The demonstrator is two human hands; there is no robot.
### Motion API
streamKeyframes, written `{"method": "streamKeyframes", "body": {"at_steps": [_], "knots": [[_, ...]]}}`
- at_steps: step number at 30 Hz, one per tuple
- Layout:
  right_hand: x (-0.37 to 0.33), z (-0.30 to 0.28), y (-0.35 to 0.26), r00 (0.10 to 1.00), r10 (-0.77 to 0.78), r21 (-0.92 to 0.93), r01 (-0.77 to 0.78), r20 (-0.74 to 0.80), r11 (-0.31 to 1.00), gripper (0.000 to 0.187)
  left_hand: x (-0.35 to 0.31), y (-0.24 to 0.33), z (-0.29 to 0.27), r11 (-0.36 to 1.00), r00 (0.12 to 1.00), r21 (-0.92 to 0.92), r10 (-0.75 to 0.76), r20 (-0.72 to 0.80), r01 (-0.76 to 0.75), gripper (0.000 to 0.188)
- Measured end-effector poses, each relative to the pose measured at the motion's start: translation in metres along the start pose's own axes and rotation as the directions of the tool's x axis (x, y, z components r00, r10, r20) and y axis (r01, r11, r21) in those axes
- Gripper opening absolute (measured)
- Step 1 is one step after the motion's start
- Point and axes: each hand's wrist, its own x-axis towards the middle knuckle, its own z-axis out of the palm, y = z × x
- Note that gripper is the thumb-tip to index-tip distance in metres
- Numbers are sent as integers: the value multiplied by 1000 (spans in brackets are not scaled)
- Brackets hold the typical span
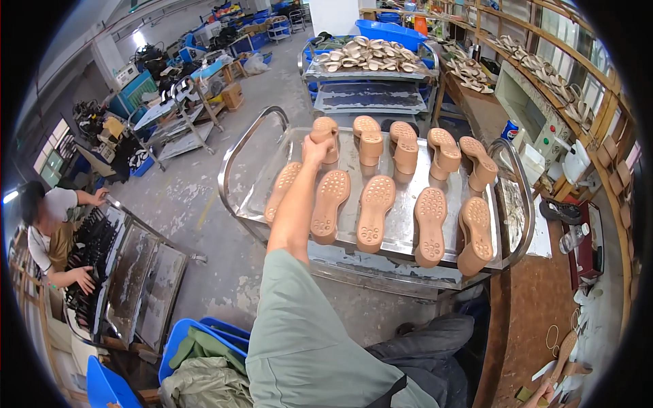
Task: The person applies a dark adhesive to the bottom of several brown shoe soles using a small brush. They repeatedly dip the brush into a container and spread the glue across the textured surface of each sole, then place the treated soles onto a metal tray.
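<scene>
Grey-green sleeve closest to the lens, running up into a bare forearm stretched far across the steel cart tray. Left hand at full reach, fingers wrapped closed around the heel end of a tan shoe sole, the leftmost of 5 in the back row. Just right of the fingers, 4 more back-row soles, each resting heel-up and tilted, near one another but apart. Nearer than the fingers, toward the body, 5 front-row soles lying tread-up, the forearm passing over the leftmost one and partly hiding it. Right hand barely in view at the lower right rim, far from the fingers, seemingly pinching a small yellow tool; grip not clear enough to call. Beyond the fingers, a second cart heaped with pale soles. Far left of the fingers, another person bent over a rack of dark pieces. Likely trouble: with the arm extended this far and low, forearm or sleeve could brush the front row and push a sole off the tray's near edge; a swing rightward could knock the neighbouring tilted sole over; a grip on the heel end alone could let the sole pivot and slip.
</scene>
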Motion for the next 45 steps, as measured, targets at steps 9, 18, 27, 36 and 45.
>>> {"method": "streamKeyframes", "body": {"at_steps": [9, 18, 27, 36, 45], "knots": [[-7, -49, 118, 891, 442, 248, -407, -104, 879, 31, -133, 145, -3, 990, 919, -106, 122, 375, -88, 54], [-31, -71, 143, 783, 622, 787, -368, -26, 496, 25, -501, 255, 152, 886, -223, -196, 311, 924, 421, 40], [-64, -127, 165, 703, 700, 857, -279, -126, 434, 27, -849, 291, 389, 933, -331, 124, -6, 944, 338, 29], [-99, -163, 206, 612, 768, 897, -212, -188, 389, 25, -799, 293, 360, 859, -230, -395, 477, 848, 328, 40], [-74, -153, 206, 647, 753, 834, -343, -124, 432, 27, -697, 275, 244, 43, -837, -890, 321, 442, -454, 60]]}}
